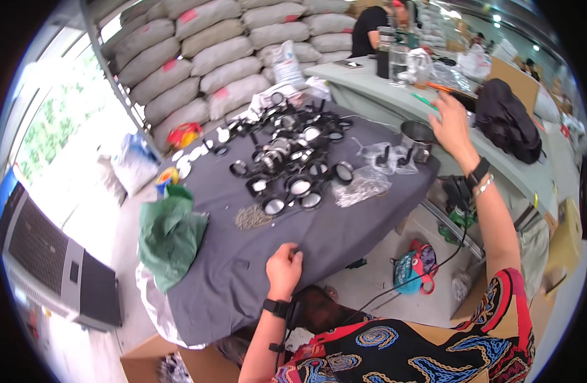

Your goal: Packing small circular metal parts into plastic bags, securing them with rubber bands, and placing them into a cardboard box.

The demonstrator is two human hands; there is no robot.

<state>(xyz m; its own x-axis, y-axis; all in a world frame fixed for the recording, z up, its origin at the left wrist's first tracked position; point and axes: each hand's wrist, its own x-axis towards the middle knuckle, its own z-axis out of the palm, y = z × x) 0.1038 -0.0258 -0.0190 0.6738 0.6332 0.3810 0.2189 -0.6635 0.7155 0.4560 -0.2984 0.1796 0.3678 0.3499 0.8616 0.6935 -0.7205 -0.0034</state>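
Observation:
My left hand [284, 269] rests by the near edge of the dark cloth-covered table [242, 297], fingers curled in; whatever they may hold is hidden. My right hand [453, 122] is stretched out to the pale green side table [348, 76]. A slim green stick-like thing [425, 101] reaches its fingers and thumb; whether they grip it I cannot tell. Just beyond is an orange item [439, 86], and below the hand stands a metal cup [419, 135]. A heap of black-rimmed round mirrors or lenses [300, 186] covers the far middle of the dark table.
Clear plastic bags [364, 186], a small chain pile [252, 217] and a green bag [169, 236] lie on the cloth. A black bag [507, 121] sits on the side table. At left stands a grey cooler-like machine [47, 255]. Stacked sacks [223, 54] and another person [370, 32] are behind.

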